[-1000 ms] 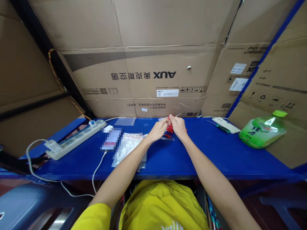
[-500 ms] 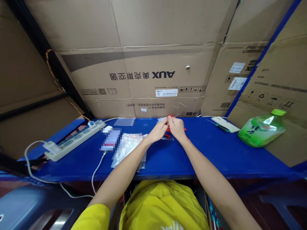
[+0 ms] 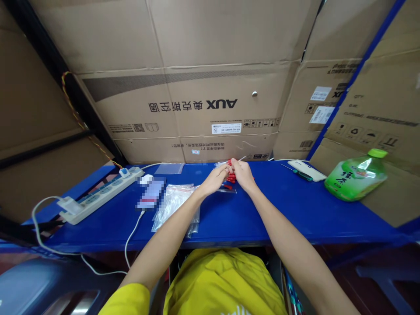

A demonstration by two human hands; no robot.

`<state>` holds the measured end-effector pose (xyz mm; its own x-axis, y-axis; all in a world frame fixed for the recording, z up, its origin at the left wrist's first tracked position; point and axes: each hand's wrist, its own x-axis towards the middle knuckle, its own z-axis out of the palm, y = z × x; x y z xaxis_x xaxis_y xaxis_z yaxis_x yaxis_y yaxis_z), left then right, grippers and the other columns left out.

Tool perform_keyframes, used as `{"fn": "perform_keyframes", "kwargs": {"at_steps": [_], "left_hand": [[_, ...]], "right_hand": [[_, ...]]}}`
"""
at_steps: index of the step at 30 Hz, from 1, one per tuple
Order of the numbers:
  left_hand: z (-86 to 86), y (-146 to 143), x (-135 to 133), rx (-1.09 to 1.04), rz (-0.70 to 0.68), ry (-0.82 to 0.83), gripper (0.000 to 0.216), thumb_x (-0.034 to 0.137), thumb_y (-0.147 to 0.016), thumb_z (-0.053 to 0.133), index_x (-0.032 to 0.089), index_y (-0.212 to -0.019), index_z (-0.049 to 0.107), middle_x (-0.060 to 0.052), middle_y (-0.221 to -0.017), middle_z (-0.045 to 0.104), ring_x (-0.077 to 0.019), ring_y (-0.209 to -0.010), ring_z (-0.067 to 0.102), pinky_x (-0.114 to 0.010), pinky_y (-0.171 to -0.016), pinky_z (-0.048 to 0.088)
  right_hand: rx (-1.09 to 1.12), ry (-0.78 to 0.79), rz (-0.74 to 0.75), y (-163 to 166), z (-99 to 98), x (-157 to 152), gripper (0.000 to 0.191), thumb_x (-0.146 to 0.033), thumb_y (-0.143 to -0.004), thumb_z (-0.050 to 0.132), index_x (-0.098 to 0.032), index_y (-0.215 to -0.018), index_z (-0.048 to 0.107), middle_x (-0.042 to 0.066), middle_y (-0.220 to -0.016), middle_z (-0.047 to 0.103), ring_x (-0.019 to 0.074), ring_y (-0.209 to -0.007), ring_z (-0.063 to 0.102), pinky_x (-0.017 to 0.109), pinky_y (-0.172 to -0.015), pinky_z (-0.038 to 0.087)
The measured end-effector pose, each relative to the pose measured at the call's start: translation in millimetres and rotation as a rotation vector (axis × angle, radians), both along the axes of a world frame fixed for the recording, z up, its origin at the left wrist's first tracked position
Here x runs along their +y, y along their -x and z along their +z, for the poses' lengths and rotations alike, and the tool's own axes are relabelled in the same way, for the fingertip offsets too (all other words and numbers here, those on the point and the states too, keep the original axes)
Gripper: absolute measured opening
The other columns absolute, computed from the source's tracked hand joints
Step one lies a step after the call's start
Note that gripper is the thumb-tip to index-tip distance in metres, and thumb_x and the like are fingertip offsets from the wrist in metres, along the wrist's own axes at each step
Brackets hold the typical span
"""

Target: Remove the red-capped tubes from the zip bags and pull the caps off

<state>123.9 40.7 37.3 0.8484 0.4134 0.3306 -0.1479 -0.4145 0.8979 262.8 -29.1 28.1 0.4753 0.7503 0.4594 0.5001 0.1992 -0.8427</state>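
My left hand (image 3: 215,178) and my right hand (image 3: 242,172) meet at the back middle of the blue shelf (image 3: 295,205). Both are closed in a pinch on small red pieces (image 3: 231,176), a bunch of which lies between and under the fingers. A thin clear or white strip (image 3: 242,158) sticks out above my right hand. Just left of my left hand lies a stack of clear zip bags (image 3: 175,201). What exactly each fingertip grips is too small to make out.
A white power strip (image 3: 98,195) with a cable lies at the left, a blurred phone (image 3: 151,192) beside it. A green bottle (image 3: 354,175) lies at the right, with a white device (image 3: 308,169) and a screwdriver (image 3: 300,173) nearer. Cardboard boxes (image 3: 197,105) wall the back.
Both hands stay together at the same spot, with only small finger shifts over the red pieces. The view has tilted slightly.
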Motion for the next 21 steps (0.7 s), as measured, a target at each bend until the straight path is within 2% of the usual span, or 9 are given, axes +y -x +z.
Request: {"fn": "perform_keyframes", "kwargs": {"at_steps": [3, 7, 11, 17, 21], "left_hand": [[4.2, 1.9, -1.7, -0.027, -0.143, 0.183, 0.037, 0.052, -0.100, 0.045, 0.016, -0.093, 0.054, 0.005, -0.064, 0.036, -0.0106, -0.056, 0.034, -0.025, -0.055, 0.034], [11.9, 9.1, -2.8, -0.034, -0.283, 0.203, 0.043, 0.057, -0.098, 0.052, 0.014, -0.098, 0.056, 0.004, -0.065, 0.040, -0.0099, -0.056, 0.038, -0.024, -0.055, 0.034], [20.0, 17.5, -6.0, -0.020, -0.321, 0.151, 0.044, 0.056, -0.098, 0.054, 0.013, -0.102, 0.059, 0.004, -0.063, 0.042, -0.0090, -0.055, 0.038, -0.023, -0.054, 0.034], [25.8, 22.5, -10.1, 0.002, -0.381, 0.178, 0.047, 0.053, -0.098, 0.056, 0.010, -0.117, 0.062, 0.007, -0.061, 0.036, -0.0077, -0.052, 0.031, -0.022, -0.051, 0.029], [26.0, 22.3, -10.7, 0.019, -0.395, 0.206, 0.046, 0.052, -0.098, 0.056, 0.011, -0.118, 0.062, 0.008, -0.061, 0.031, -0.0075, -0.052, 0.027, -0.022, -0.051, 0.028]], "right_hand": [[0.287, -0.013, 0.152, -2.9, 2.0, -0.6, 0.060, -0.075, -0.087, 0.051, -0.024, -0.056, 0.043, -0.002, -0.050, 0.045, 0.0112, -0.044, 0.038, 0.026, -0.046, 0.029], [0.529, -0.007, 0.253, 4.1, 10.3, -4.2, 0.058, -0.071, -0.081, 0.061, -0.025, -0.059, 0.033, -0.005, -0.047, 0.040, 0.0087, -0.039, 0.028, 0.025, -0.040, 0.021], [0.648, -0.024, 0.377, 12.4, 16.5, -9.0, 0.056, -0.061, -0.084, 0.063, -0.025, -0.057, 0.029, -0.007, -0.043, 0.030, 0.0078, -0.039, 0.017, 0.024, -0.039, 0.017], [0.886, -0.026, 0.635, 12.7, 13.8, -9.2, 0.059, -0.049, -0.084, 0.068, -0.023, -0.057, 0.023, -0.010, -0.044, 0.018, 0.0063, -0.040, 0.007, 0.022, -0.037, 0.014], [0.934, -0.032, 0.669, 12.6, 13.4, -8.5, 0.059, -0.047, -0.085, 0.067, -0.024, -0.057, 0.020, -0.010, -0.043, 0.015, 0.0064, -0.040, 0.006, 0.022, -0.037, 0.015]]}}
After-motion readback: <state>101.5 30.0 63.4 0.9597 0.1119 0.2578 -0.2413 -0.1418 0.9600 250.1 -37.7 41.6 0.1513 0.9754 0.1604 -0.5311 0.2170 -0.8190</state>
